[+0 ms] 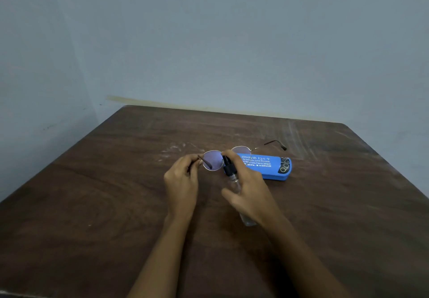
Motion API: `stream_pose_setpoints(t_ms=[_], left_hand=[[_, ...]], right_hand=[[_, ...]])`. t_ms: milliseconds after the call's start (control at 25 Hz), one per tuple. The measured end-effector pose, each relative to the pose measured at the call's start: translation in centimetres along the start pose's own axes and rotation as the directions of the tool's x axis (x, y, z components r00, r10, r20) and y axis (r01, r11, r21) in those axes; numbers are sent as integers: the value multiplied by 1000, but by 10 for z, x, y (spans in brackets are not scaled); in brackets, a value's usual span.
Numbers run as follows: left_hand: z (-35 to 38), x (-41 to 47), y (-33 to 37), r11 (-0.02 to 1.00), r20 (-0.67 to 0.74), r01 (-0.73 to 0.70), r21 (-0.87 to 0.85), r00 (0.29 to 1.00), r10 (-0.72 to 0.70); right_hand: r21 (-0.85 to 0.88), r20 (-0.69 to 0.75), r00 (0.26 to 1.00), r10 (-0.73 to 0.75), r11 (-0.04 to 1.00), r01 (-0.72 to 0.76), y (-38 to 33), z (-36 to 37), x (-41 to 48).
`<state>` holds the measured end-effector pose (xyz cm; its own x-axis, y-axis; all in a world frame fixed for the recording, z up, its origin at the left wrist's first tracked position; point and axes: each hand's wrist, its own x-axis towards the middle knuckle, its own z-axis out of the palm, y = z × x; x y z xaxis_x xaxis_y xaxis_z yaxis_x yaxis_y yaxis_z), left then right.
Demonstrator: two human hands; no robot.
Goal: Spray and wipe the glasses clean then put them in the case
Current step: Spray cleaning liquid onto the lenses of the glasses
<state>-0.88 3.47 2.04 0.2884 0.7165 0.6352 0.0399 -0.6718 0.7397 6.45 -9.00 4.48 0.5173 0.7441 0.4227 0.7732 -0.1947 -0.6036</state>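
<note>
The glasses are being pinched at the hinge by the left hand, lens facing the spray bottle being gripped by the right hand; beyond it, the closed case is lying.

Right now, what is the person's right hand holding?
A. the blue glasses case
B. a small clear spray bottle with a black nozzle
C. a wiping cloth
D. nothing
B: the right hand grips the spray bottle, aimed at the glasses held by the left hand.
</note>
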Motion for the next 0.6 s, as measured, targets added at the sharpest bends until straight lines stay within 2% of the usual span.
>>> stream_pose_setpoints(t_ms=[320, 480, 600], left_hand=[[0, 0, 0, 1000, -20, -13, 7, 1000, 13], [0, 0, 2, 999, -36, -22, 40, 999, 24], [0, 0, 1, 998, -49, -33, 57, 998, 36]], right_hand=[[77, -4, 1000, 9, 997, -9, 1, 1, -1], [72, -62, 997, 52, 996, -48, 6, -3, -2], [52, -156, 982, 107, 994, -100, 13, -12, -3]])
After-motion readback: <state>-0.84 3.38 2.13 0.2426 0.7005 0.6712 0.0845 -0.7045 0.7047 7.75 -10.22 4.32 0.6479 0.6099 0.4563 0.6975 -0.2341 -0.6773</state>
